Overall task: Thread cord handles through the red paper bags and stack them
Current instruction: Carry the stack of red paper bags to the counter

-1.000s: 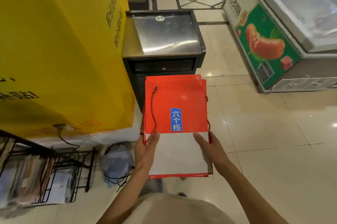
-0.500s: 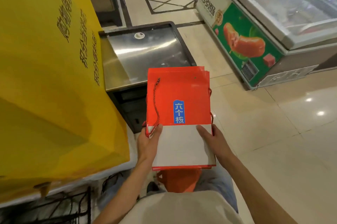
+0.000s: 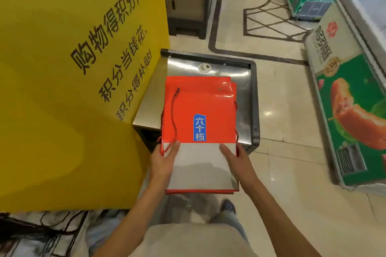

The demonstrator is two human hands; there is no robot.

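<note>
Both hands hold a flat stack of red paper bags (image 3: 200,110) over a metal counter (image 3: 248,97): left hand (image 3: 165,158) grips its near-left edge, thumb on top; right hand (image 3: 236,158) grips the near-right edge.

The stack of paper bags (image 3: 200,123) is over the steel counter (image 3: 244,93); the banner (image 3: 73,79) stands at nine o'clock, the freezer (image 3: 351,110) at three.

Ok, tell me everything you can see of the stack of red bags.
The stack of red bags is several flat glossy paper bags, edges slightly offset at the far end. The top one is red with a blue label and a white lower panel. A red twisted cord runs down its left side. The left hand and right hand hold the near end, over the steel counter.
</note>
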